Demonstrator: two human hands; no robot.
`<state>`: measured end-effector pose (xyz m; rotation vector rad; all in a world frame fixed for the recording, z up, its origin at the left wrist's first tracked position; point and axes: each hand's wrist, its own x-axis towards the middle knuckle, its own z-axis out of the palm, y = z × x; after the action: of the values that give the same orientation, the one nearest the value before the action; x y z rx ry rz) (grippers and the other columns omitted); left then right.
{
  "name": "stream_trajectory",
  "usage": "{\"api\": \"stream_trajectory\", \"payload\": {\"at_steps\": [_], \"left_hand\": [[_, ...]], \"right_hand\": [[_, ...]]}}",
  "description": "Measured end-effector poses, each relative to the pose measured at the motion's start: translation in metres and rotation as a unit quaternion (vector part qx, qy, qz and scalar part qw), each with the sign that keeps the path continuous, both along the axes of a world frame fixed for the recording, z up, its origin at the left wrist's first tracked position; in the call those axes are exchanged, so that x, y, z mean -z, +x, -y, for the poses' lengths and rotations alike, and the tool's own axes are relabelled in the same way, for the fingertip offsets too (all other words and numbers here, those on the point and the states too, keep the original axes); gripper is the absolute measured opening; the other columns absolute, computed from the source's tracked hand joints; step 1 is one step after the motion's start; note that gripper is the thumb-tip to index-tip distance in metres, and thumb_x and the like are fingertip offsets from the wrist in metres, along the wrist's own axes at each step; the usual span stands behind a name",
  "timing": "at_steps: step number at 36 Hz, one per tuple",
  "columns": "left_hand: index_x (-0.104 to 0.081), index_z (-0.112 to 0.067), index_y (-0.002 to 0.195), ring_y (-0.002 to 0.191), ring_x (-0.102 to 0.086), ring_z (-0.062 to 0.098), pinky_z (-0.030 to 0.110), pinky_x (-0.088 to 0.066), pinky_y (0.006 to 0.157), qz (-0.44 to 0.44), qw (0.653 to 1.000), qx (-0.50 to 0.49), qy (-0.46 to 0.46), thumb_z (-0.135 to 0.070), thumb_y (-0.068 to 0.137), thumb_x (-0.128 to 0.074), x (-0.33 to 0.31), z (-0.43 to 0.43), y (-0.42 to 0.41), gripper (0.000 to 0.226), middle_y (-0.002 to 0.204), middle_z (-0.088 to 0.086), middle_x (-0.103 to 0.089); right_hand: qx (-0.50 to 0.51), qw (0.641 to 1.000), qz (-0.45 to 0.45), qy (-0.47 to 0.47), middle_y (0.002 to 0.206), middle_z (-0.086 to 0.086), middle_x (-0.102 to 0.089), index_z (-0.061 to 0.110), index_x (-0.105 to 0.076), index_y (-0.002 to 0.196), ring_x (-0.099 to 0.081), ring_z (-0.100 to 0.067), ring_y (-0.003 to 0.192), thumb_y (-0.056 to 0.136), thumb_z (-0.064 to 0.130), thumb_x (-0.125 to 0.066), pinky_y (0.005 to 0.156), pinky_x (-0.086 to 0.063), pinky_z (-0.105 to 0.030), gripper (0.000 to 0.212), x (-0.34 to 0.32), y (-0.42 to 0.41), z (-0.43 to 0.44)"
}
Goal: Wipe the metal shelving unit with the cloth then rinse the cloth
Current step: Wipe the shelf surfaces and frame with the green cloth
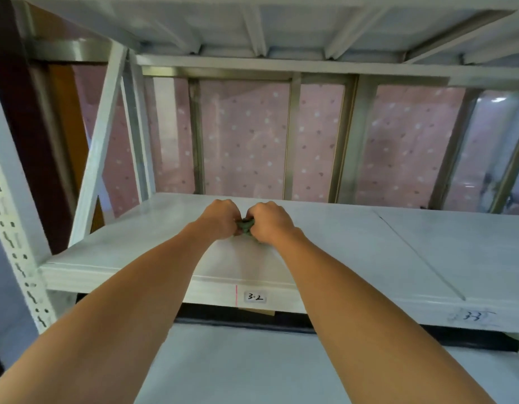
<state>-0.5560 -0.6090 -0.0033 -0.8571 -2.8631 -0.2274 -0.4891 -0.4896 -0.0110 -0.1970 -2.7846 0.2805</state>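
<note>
A: What surface is the person working at?

B: A white metal shelving unit (pixel 325 246). The shelf board at chest height is pale and smooth, with a seam (pixel 418 252) running from back to front on its right part. Another board sits below, and the ribbed underside of a higher shelf fills the top of the view.

A: And the room behind?

B: A metal-framed window (pixel 293 135) backed by a pink curtain (pixel 246 135) with pale and dark dots. At the left a perforated white upright (pixel 10 228) stands, with a diagonal brace behind it and a dark brown frame beside that.

A: Any writing?

B: A small label (pixel 254 297) on the shelf's front edge reads "3-2", next to a thin pink line. Further right there is a smudged handwritten mark (pixel 474 316), too blurred to read surely.

A: Any containers?

B: No bin or box can be made out.

A: Where is the cloth?

B: The green cloth (pixel 246 225) is bunched on the middle shelf board, between both fists. The left hand (pixel 220 218) is closed on its left end, the right hand (pixel 271 221) closed on its right end, knuckles up, the two nearly touching.
</note>
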Motion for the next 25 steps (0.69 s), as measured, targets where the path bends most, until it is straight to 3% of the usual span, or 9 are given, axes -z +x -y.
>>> {"api": "stream_trajectory", "payload": {"at_steps": [8, 14, 17, 25], "left_hand": [[-0.076, -0.012, 0.091, 0.091, -0.063, 0.027, 0.029, -0.046, 0.071, 0.000, 1.000, -0.002, 0.011, -0.031, 0.087, -0.065, 0.003, -0.036, -0.062, 0.022, 0.093, 0.009, -0.067], [-0.076, -0.018, 0.090, 0.091, -0.062, 0.025, 0.025, -0.040, 0.069, 0.016, 0.999, 0.007, 0.035, -0.031, 0.086, -0.069, 0.001, -0.067, -0.105, 0.015, 0.084, 0.003, -0.060], [-0.077, -0.017, 0.095, 0.085, -0.056, 0.022, 0.025, -0.039, 0.070, 0.017, 0.999, 0.011, 0.051, -0.032, 0.085, -0.072, 0.003, -0.080, -0.122, 0.019, 0.087, 0.002, -0.060], [-0.077, -0.013, 0.101, 0.101, -0.064, 0.027, 0.028, -0.049, 0.079, 0.023, 0.997, 0.015, 0.073, -0.031, 0.084, -0.072, 0.003, -0.106, -0.145, 0.025, 0.109, 0.008, -0.068]], "right_hand": [[-0.005, 1.000, 0.000, -0.025, 0.114, -0.012, -0.067, 0.024, -0.073, 0.120, -0.064, -0.035, 0.098, 0.088, 0.010, -0.059, 0.080, -0.054, -0.033, 0.038, -0.004, -0.062, -0.038], [0.003, 0.999, -0.002, -0.050, 0.110, -0.011, -0.068, 0.028, -0.077, 0.112, -0.064, -0.034, 0.097, 0.086, 0.011, -0.059, 0.083, -0.056, -0.033, 0.036, -0.002, -0.102, -0.073], [0.004, 0.999, -0.004, -0.052, 0.104, -0.012, -0.070, 0.027, -0.079, 0.107, -0.065, -0.034, 0.094, 0.086, 0.011, -0.060, 0.081, -0.057, -0.033, 0.033, 0.000, -0.117, -0.088], [0.002, 0.998, -0.005, -0.065, 0.110, -0.007, -0.071, 0.032, -0.078, 0.110, -0.065, -0.030, 0.095, 0.088, 0.016, -0.064, 0.076, -0.053, -0.028, 0.031, 0.000, -0.139, -0.116]]}}
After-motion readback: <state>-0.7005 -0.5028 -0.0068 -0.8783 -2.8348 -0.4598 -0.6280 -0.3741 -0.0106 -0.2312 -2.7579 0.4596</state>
